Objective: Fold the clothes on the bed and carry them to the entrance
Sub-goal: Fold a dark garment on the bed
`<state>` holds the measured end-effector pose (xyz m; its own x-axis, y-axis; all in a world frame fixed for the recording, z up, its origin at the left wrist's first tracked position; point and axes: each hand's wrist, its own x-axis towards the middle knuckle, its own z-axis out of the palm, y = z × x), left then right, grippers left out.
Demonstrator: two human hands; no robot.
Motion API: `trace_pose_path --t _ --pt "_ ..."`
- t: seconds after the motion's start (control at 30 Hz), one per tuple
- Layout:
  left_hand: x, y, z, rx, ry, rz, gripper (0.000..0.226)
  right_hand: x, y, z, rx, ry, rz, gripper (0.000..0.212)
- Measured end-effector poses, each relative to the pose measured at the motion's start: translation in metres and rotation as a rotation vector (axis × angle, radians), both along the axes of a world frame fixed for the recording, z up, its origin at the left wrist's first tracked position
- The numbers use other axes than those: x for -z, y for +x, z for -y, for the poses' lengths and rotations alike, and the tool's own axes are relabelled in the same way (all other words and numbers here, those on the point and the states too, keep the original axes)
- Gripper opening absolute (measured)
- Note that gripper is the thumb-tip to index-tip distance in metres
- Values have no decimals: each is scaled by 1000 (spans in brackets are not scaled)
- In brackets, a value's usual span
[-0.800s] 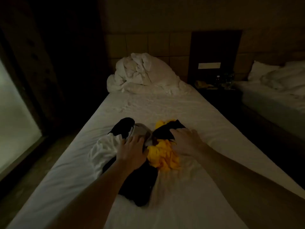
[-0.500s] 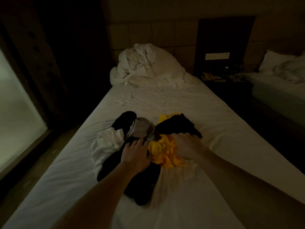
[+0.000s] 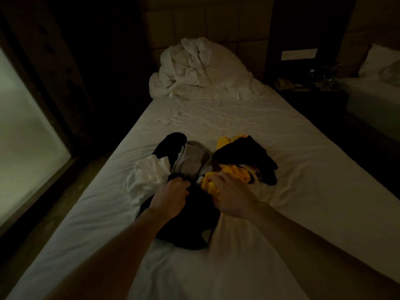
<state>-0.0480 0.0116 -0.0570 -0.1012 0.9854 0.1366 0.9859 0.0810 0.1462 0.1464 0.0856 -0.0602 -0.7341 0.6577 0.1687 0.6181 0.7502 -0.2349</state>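
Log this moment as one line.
stage: gathering unfolded pile | left hand: grips black garment | right hand: on yellow garment | bed

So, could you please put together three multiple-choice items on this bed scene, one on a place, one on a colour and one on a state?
1. Where does the crumpled white duvet lie?
A. at the far end of the bed
B. on the floor
C. over the clothes

2. What colour is the garment under the right hand?
A. red
B. yellow
C. blue

3. What is the left hand doing?
A. hanging idle
B. pressing flat on the sheet
C. gripping the black garment

Answers: 1 A, the duvet is heaped by the headboard; 2 B, the yellow garment shows beside the fingers; 3 C, the fingers curl into dark cloth.
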Motion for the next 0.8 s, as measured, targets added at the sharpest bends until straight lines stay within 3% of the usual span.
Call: trace_pose_path --t 0.1,0.23,0.3,0.33,0.4,0.47,0.57,0.63,0.7,0.8 --pt "-36 8 2 34 249 197 24 -14 -9 12 -110 -243 -136 48" --pt "-87 33 17 148 378 348 18 -58 -16 31 -4 -772 -570 28" --pt "-105 40 24 117 419 511 20 -87 -10 44 -29 -918 -623 22" --pt "-112 42 27 90 426 591 13 -101 -5 49 -47 -928 -624 20" --pt "-130 44 36 30 421 683 25 -126 2 55 -57 -880 -691 15" --pt "-149 43 48 16 362 732 41 -147 8 58 0 -737 -758 36" --pt "-172 45 71 152 228 544 67 -182 17 63 94 -523 -876 29" --pt "-183 48 80 207 193 427 71 -206 28 69 91 -445 -907 28" --pt "-193 50 84 213 241 421 56 -223 44 74 79 -380 -829 27" --pt "-214 55 88 166 326 559 9 -232 70 71 116 -301 -682 22"
